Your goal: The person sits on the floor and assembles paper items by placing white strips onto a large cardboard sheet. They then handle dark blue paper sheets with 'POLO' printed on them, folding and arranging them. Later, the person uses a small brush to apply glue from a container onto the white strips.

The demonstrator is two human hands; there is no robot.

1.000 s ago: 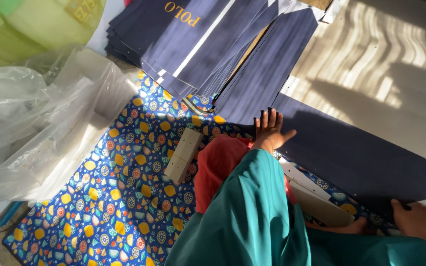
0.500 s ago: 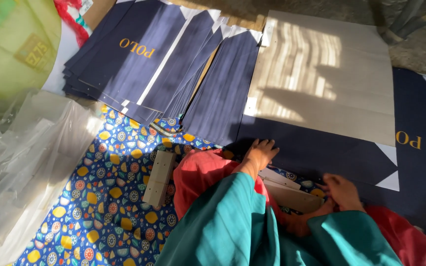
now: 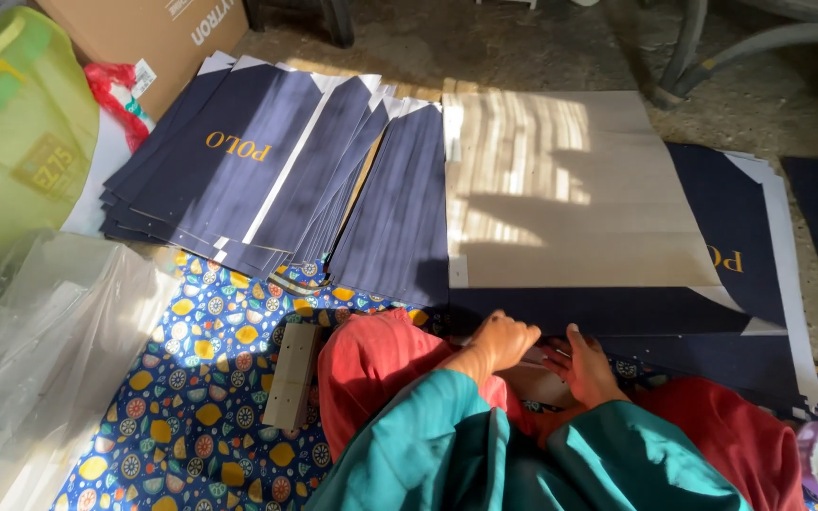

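My left hand (image 3: pixel 501 343) is curled, knuckles up, at the near edge of a large dark navy sheet (image 3: pixel 617 312) on the floor. My right hand (image 3: pixel 587 364) lies flat beside it, fingers apart, on a pale card (image 3: pixel 534 383) that sits between the two hands over my red-covered knees (image 3: pixel 371 369). Whether the left fingers grip anything is hidden. A big beige sheet (image 3: pixel 560 189) lies face down on the navy one just beyond my hands. My teal sleeves (image 3: pixel 447 445) cover both forearms.
A fanned stack of navy sheets with gold lettering (image 3: pixel 239 180) lies at the back left. A wooden block (image 3: pixel 292 375) rests on the patterned blue cloth (image 3: pixel 191 397). Clear plastic bags (image 3: pixel 40 360), a green bag (image 3: pixel 11 142) and a cardboard box (image 3: pixel 134 28) stand at the left.
My right hand has come in from the far right to lie beside the left. The left hand, spread flat before, has curled. The view has tilted up over the sheets.
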